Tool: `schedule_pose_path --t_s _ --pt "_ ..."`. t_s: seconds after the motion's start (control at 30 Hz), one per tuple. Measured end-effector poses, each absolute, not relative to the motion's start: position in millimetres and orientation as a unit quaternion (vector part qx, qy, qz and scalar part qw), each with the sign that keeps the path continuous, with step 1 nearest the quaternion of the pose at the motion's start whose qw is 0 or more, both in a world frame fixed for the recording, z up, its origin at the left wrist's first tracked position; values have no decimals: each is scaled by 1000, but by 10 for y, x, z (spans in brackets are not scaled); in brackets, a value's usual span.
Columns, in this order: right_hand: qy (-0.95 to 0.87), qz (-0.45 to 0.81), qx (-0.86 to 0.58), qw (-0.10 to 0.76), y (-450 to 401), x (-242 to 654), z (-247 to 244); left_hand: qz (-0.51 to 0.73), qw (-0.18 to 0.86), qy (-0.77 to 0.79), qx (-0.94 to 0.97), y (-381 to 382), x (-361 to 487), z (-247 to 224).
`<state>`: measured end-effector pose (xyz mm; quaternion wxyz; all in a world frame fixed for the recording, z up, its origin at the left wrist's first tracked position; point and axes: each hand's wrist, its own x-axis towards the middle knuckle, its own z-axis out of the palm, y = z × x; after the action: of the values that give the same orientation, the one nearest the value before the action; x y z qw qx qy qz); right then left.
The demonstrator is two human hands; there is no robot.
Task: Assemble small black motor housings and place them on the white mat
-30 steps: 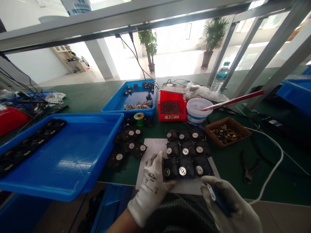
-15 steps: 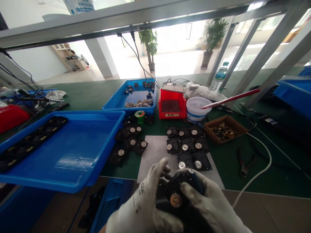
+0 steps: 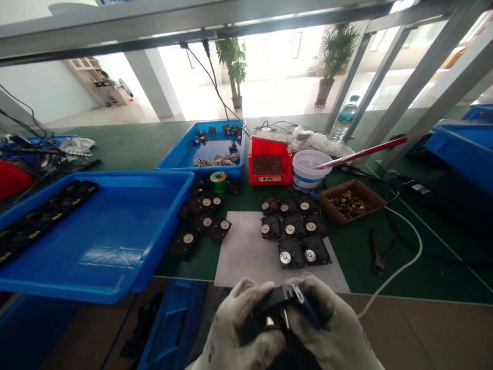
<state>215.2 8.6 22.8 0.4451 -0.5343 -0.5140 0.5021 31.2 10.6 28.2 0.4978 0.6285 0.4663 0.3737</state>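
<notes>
The black part is up close, on the near side of the white paper. The left hand curls its fingers snug around it. The right hand bends in close, fingers wrapped around maybe a blue tool. Eight more black parts sit farther off.
</notes>
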Motion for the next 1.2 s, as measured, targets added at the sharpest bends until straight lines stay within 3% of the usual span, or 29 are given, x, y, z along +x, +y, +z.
schedule_pose_path --t_s 0.13,0.33,0.63,0.83,0.97,1.2 --pt "-475 509 -549 462 192 2118 17 367 513 472 616 169 353 163" --pt "-383 626 -521 436 279 2094 16 415 647 489 412 217 412 46" --pt "-381 620 -524 443 114 2105 70 474 755 419 175 98 469 -28" --pt "-267 651 -565 432 61 2099 92 452 712 426 328 -1 610 -181" --pt "-302 669 -524 431 12 2058 60 496 703 426 280 -11 650 -140" --pt "-494 501 -551 450 94 2459 -155 474 721 442 245 131 384 112"
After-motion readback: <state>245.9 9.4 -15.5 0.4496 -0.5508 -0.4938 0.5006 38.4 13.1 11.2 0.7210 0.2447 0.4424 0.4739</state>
